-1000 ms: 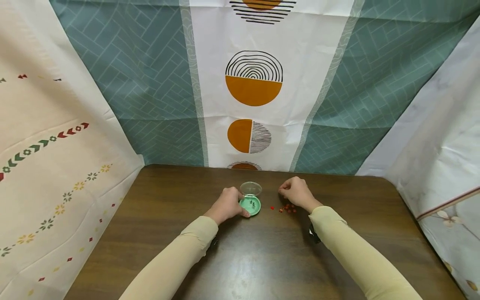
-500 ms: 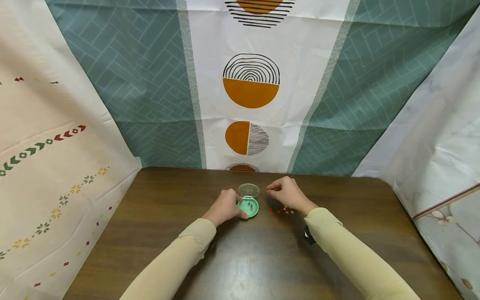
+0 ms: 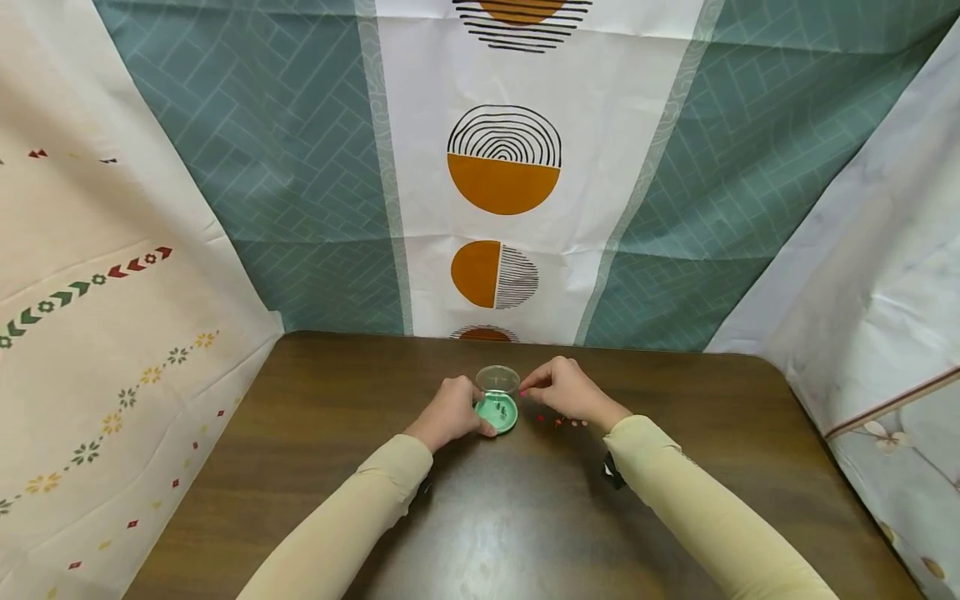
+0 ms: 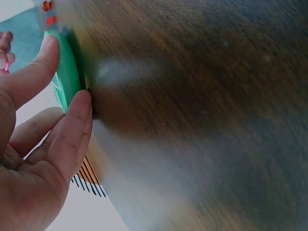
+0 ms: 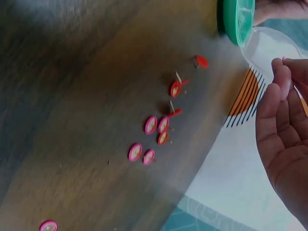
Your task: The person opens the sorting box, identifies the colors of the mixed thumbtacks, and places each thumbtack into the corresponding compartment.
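Observation:
My left hand [image 3: 452, 407] grips a round green case [image 3: 501, 412] at its left rim, with the thumb near the front and the fingers behind. Its clear lid [image 3: 498, 379] stands open at the back. Small dark marks or bits show inside the case, too small to tell. Just right of the lid, my right hand [image 3: 566, 392] pinches a pink thumbtack [image 3: 522, 392] between thumb and fingertips. Most of that tack is hidden by the fingers in the right wrist view. Below this hand, several red and pink thumbtacks [image 5: 150, 124] lie scattered on the table.
One red thumbtack [image 5: 202, 61] lies closest to the case, apart from the others. Another pink-rimmed tack [image 5: 48, 226] lies far from the group. The brown wooden table [image 3: 480, 517] ends at a patterned curtain [image 3: 502, 183] behind.
My right hand has moved left, from above the loose thumbtacks to beside the clear lid, carrying the pinched tack. The left hand still holds the case in place.

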Motion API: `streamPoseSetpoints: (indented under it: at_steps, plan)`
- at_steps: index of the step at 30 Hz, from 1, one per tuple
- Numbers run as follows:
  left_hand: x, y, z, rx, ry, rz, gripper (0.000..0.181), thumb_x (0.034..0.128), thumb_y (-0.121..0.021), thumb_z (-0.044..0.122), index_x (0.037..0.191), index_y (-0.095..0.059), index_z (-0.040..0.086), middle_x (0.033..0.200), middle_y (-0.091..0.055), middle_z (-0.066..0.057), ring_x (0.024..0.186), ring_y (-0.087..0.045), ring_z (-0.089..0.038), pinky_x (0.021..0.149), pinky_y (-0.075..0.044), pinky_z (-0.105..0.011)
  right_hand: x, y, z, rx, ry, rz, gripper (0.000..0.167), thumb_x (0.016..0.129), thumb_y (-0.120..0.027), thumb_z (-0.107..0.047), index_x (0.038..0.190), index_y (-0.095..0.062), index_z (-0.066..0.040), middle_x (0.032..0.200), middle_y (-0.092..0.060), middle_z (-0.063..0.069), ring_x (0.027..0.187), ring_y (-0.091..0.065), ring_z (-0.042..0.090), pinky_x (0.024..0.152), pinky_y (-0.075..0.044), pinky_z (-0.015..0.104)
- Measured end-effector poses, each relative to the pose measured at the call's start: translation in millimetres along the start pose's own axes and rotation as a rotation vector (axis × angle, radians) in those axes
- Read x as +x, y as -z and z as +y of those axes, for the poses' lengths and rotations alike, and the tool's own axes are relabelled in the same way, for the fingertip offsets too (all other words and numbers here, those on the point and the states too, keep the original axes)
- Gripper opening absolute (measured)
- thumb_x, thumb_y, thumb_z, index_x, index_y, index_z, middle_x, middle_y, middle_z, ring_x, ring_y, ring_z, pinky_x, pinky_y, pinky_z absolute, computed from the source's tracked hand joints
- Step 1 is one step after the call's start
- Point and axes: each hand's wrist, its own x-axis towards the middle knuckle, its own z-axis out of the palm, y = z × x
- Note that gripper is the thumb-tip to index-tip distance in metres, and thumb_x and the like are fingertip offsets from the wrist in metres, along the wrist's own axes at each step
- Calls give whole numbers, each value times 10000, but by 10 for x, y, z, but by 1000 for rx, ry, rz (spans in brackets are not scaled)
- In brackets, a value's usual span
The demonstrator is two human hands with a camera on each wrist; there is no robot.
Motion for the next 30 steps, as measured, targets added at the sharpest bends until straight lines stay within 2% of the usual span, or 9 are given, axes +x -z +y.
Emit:
streamPoseSetpoints:
  at_steps: [4, 7, 11, 15, 20, 22, 26, 30]
  plan:
    - [3, 1, -15, 6, -5, 3, 625, 513, -918, 330, 1033, -726, 39, 1052, -708, -79, 917, -625, -158, 792, -519, -302, 48, -107, -22, -5, 37, -31, 150, 874, -639, -159, 973, -753, -145, 886, -731, 67, 367, -435, 111, 369, -414, 291]
    - [7, -9, -17, 2, 6, -10, 623, 523, -914, 333, 1039, -723, 40, 1054, -707, -77, 912, -618, -147, 771, -517, -285, 100, -212, -33, -43, 92, -29, 125, 857, -662, -130, 938, -758, -124, 866, -734, 23, 536, -529, 93, 494, -470, 265]
    - [5, -30, -15, -8, 9, -15, 598, 541, -905, 347, 1030, -728, 53, 1077, -701, -66, 956, -621, -170, 772, -520, -285, 145, -347, -74, -105, 145, -27, 110, 842, -671, -107, 905, -761, -113, 856, -736, -17, 711, -571, 76, 602, -492, 216]
    - [-8, -44, -28, -15, -20, -8, 502, 553, -898, 357, 957, -753, 97, 1025, -718, -27, 900, -626, -163, 722, -517, -266, 168, -437, -126, -143, 163, -33, 119, 844, -666, -118, 911, -764, -114, 852, -740, -14, 684, -584, 57, 581, -494, 210]
    - [-24, -38, -40, -41, -50, -15, 428, 566, -895, 341, 900, -760, 110, 847, -735, 17, 729, -579, -99, 608, -480, -226, 192, -495, -173, -196, 153, 14, 103, 841, -680, -152, 900, -762, -139, 830, -722, -70, 727, -606, 39, 624, -503, 219]
    - [-29, -35, -43, -48, -42, -12, 445, 560, -899, 335, 919, -762, 111, 853, -737, 23, 732, -573, -78, 618, -473, -214, 202, -515, -191, -213, 155, 30, 97, 839, -680, -157, 894, -758, -146, 829, -709, -87, 763, -611, 41, 659, -507, 226]
    - [-40, -19, -48, -63, -26, -16, 450, 558, -900, 330, 934, -766, 122, 868, -739, 24, 752, -568, -78, 629, -471, -216, 226, -550, -216, -224, 155, 34, 98, 839, -677, -160, 900, -752, -148, 819, -705, -98, 754, -609, 44, 643, -504, 222]
    - [-46, 11, -62, -78, -48, -15, 364, 574, -892, 327, 863, -773, 140, 784, -731, 49, 708, -562, -89, 597, -466, -221, 275, -574, -236, -227, 174, 12, 94, 838, -679, -148, 897, -750, -135, 818, -718, -74, 726, -605, 39, 616, -500, 200]
